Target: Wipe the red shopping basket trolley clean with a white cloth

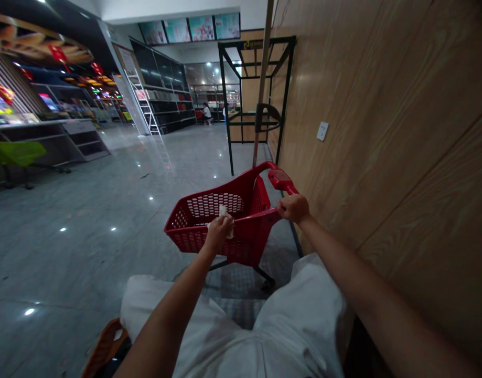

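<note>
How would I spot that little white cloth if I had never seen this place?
Start at the long wooden wall on the right and find the red shopping cart standing beside it. On the cart's near rim, the left hand presses a small crumpled white cloth against the plastic. It is the only pale thing on the all-red cart; the right hand grips the bare bar.

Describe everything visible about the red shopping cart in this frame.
The red shopping cart looks like moulded plastic, its basket walls perforated with a lattice of small holes. A thicker red handle rises at its right end, and dark legs show beneath. It stands tilted in the view on the glossy grey floor, beside the wooden wall. The left hand presses a white cloth against the near rim; the right hand grips the rim bar below the handle.
</note>
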Tool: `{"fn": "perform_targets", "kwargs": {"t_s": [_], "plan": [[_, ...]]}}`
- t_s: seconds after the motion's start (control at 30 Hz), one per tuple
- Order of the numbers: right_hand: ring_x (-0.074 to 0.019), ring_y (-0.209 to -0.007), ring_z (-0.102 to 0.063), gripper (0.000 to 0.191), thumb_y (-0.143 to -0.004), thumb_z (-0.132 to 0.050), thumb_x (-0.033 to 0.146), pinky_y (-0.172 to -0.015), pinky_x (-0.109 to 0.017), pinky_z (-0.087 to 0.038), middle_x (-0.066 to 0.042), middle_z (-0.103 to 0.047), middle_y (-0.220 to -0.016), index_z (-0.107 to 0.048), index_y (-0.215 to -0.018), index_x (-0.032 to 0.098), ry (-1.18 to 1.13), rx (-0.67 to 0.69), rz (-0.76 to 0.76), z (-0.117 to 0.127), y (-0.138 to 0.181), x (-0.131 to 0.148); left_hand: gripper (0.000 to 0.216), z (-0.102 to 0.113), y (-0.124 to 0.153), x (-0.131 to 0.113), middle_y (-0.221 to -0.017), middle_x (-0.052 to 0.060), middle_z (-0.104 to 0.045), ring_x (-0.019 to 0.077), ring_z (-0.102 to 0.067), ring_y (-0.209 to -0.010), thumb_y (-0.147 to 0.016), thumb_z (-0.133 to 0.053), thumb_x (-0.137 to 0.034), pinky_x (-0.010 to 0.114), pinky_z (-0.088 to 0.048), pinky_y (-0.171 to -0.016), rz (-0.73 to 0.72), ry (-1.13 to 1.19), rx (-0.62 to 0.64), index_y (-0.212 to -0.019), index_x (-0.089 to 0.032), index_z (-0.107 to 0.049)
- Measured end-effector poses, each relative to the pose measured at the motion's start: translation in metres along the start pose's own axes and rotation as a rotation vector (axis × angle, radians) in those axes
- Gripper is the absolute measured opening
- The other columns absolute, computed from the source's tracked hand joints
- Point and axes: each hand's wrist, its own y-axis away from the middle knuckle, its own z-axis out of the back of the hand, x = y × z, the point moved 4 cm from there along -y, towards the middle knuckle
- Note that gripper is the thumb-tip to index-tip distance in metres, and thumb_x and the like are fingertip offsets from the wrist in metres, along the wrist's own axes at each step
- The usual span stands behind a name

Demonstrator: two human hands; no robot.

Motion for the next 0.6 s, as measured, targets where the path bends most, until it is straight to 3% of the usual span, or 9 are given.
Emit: {"fn": "perform_targets", "kwargs": {"t_s": [0.07,0.23,0.3,0.4,0.6], "plan": [[-0.0141,-0.050,-0.048,0.034,-0.079,-0.044,0.028,-0.055,-0.028,-0.027,-0.006,-0.064,-0.056,-0.065,-0.055,0.017,0.017,0.007,-0.003,-0.001,-0.002,0.001,0.023,-0.001,-0.010,-0.019,-0.106,0.006,-0.062,0.0179,-0.056,-0.097,-0.091,-0.047,-0.030,0.033,-0.044,-0.087,-0.034,0.076,-0.001,-0.108,-0.023,-0.059],[-0.0138,-0.051,-0.049,0.033,-0.080,-0.044,0.026,-0.056,-0.028,-0.028,-0.006,-0.066,-0.059,-0.067,-0.059,0.016,0.023,0.037,0.028,-0.004,-0.005,0.001,0.035,-0.010,-0.053,-0.094,-0.110,0.006,-0.060,0.0185,-0.056,-0.101,-0.088,-0.051,-0.039,0.030,-0.043,-0.088,-0.103,0.152,-0.026,-0.120,-0.024,-0.053],[-0.0137,-0.051,-0.049,0.033,-0.080,-0.043,0.026,-0.056,-0.028,-0.028,-0.006,-0.066,-0.058,-0.067,-0.059,0.016,0.036,0.036,0.038,-0.004,-0.005,-0.003,0.039,-0.013,-0.061,-0.106,-0.109,0.007,-0.060,0.0184,-0.057,-0.099,-0.087,-0.053,-0.041,0.029,-0.043,-0.087,-0.105,0.121,-0.028,-0.122,-0.023,-0.050],[-0.0134,-0.050,-0.048,0.034,-0.080,-0.043,0.026,-0.056,-0.028,-0.028,-0.006,-0.064,-0.056,-0.065,-0.057,0.016,0.022,0.025,0.077,-0.004,-0.002,-0.010,0.030,-0.015,-0.052,-0.087,-0.106,0.006,-0.061,0.0173,-0.057,-0.094,-0.089,-0.050,-0.040,0.028,-0.043,-0.084,-0.096,0.047,0.021,-0.113,-0.022,-0.053],[-0.0146,-0.054,-0.052,0.035,-0.081,-0.043,0.029,-0.056,-0.027,-0.029,-0.007,-0.064,-0.059,-0.066,-0.058,0.016,0.037,0.104,0.025,-0.006,0.001,-0.034,0.018,0.000,0.003,0.010,-0.096,0.007,-0.063,0.0190,-0.056,-0.087,-0.091,-0.045,-0.035,0.029,-0.040,-0.077,0.007,-0.158,0.098,-0.092,-0.022,-0.058]]}}
